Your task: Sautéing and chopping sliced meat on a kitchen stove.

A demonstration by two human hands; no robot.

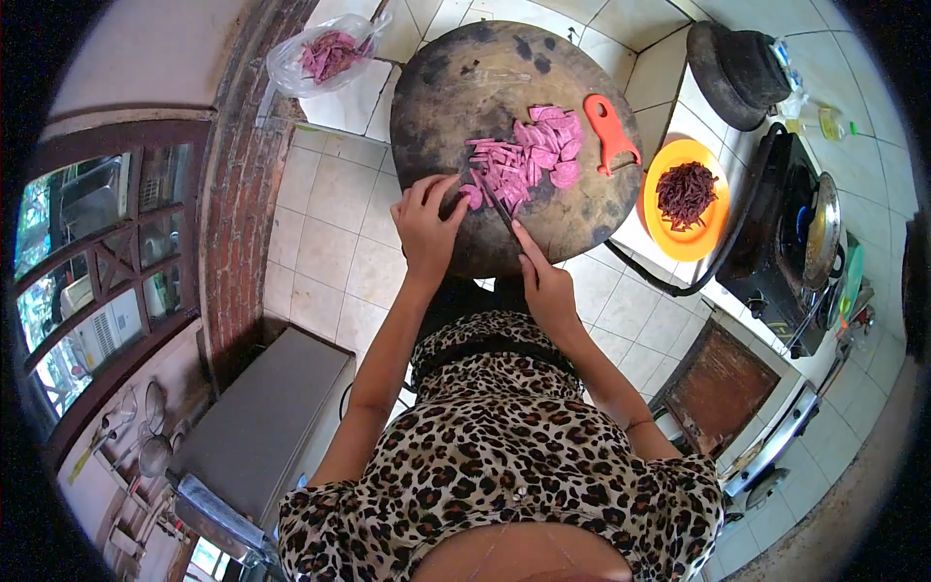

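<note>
A round wooden chopping board (465, 80) lies before me. Pale-purple pieces of what looks like purple sweet potato are piled on it: round slices (549, 138) to the right and thin sticks (505, 171) nearer the middle. My right hand (547, 291) grips a knife (500, 207), its blade against the near left side of the pile. Left of the blade, my left hand (429, 225) has thumb and forefinger on the edge of a small round slice (471, 196). A red-orange peeler (605, 134) rests at the board's right side.
An orange plate (658, 236) holds dark shredded strips (686, 195) beside a black gas stove (756, 247). A pan (823, 229) sits over a blue flame. A stone mortar (734, 73) stands behind. Upper left, a plastic bag (291, 69) contains purple peelings (331, 57).
</note>
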